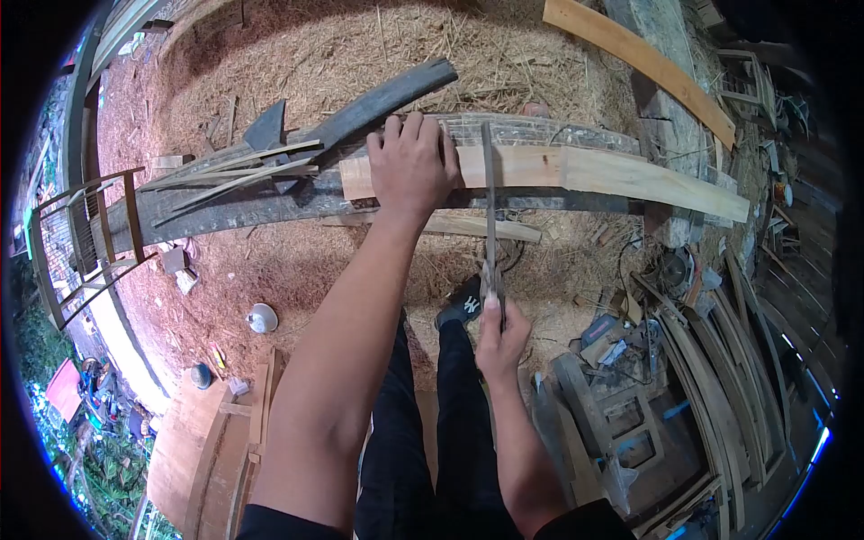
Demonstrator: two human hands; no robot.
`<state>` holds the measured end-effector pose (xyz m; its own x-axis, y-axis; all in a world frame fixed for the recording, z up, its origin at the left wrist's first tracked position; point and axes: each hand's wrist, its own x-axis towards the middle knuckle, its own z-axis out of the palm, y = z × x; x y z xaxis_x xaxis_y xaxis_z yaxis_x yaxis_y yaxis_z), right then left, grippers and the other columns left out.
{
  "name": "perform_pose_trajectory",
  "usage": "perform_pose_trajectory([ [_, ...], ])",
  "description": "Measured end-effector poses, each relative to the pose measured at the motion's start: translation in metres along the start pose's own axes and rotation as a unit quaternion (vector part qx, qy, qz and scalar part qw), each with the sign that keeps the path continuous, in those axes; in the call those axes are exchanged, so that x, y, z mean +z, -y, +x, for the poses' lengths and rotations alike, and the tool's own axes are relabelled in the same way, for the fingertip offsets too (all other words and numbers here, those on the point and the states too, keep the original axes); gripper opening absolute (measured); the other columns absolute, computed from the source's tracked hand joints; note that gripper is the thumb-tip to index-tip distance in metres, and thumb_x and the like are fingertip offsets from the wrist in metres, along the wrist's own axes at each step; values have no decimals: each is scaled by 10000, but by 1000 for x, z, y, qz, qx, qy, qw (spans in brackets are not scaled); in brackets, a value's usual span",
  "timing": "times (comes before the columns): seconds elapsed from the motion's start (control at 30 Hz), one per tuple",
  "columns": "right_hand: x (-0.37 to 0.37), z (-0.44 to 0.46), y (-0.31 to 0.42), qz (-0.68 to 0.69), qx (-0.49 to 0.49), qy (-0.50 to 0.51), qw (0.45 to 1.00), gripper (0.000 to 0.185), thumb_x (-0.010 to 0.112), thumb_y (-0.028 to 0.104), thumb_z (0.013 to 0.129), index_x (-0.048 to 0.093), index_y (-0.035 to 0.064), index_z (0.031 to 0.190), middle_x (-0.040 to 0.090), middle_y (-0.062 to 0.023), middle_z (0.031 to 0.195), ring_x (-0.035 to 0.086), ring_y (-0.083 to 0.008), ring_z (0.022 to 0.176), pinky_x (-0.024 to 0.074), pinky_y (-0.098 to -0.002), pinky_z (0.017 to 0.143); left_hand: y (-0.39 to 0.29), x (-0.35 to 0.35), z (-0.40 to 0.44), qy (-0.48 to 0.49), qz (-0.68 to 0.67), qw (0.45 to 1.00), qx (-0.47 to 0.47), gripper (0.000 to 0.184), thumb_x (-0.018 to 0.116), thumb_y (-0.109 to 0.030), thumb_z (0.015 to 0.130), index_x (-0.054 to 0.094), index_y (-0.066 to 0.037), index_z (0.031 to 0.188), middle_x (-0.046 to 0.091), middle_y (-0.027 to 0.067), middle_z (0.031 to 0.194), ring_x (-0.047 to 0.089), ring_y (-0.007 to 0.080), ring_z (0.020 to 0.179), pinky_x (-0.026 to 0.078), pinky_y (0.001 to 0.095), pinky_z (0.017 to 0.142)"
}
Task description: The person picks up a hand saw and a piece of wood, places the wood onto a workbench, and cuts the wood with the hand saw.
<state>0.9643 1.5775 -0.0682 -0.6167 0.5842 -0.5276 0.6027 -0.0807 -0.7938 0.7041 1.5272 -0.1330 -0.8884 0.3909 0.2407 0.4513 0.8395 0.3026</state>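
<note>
A pale wooden board (630, 180) lies across a weathered grey bench (225, 212). My left hand (412, 169) presses down on the board near its left end, its fingers curled over the far edge and the thumb to the right. In my right hand (502, 337) is the handle of a handsaw, closed in the fingers. The narrow saw blade (490, 202) points away from me and crosses the board to the right of my left hand. Whether its teeth have cut into the wood cannot be made out.
Thin strips (243, 171) and a dark plank (382, 101) lie on the bench's left part. Shavings (297, 225) cover the ground. A curved board (643, 67) rests at the upper right. Stacked curved timbers (711, 387) and a metal lamp shade (262, 318) lie nearer.
</note>
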Motion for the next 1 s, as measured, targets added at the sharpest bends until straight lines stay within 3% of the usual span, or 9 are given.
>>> perform_pose_trajectory([
  [0.3,-2,7,8,-19,-10,2,1000,392,589,313,1106,633,-28,918,542,-67,716,513,-149,699,433,-344,664,-1,0,0,0,1,1000,1,159,703,-258,917,653,-116,867,627,47,923,602,269,935,422,457,800],
  [0.57,0,9,7,-19,-18,3,1000,430,607,327,1100,597,-26,853,513,-79,659,480,-133,645,400,-351,599,-1,-1,0,-8,1,1000,4,177,695,-257,943,650,-106,864,645,58,922,615,279,928,430,443,787],
  [0.63,-4,-1,-3,-9,-24,-23,999,444,579,327,1112,542,42,775,468,31,640,438,-74,590,332,-305,542,-1,-1,0,-12,3,1000,8,179,696,-259,943,649,-106,863,646,58,921,616,279,929,430,443,787],
  [0.67,-7,-7,4,-7,-10,-7,1000,456,603,343,1098,584,-28,835,522,-91,662,495,-177,632,416,-377,609,-1,-3,1,-13,5,1000,10,181,696,-260,944,647,-106,862,647,58,920,617,278,929,431,443,787],
  [0.83,-1,10,5,-55,-31,-16,998,440,602,339,1096,602,-25,850,531,-107,667,516,-193,631,423,-384,618,-3,-1,1,-21,3,1000,7,187,698,-266,942,646,-106,860,646,57,918,617,277,927,435,445,789],
  [0.9,-4,7,7,-11,10,-4,1000,441,603,342,1095,596,-18,842,527,-109,666,517,-200,626,425,-384,617,-1,0,-1,-20,5,1000,6,188,698,-267,942,647,-106,860,645,57,915,618,277,927,437,447,790],
  [1.0,-2,-12,2,-7,-13,-14,1000,444,605,340,1096,593,-16,831,514,-98,658,503,-183,623,412,-379,607,-2,0,1,-27,-2,1000,6,188,695,-264,945,647,-105,857,645,58,909,622,277,930,439,448,791],
])
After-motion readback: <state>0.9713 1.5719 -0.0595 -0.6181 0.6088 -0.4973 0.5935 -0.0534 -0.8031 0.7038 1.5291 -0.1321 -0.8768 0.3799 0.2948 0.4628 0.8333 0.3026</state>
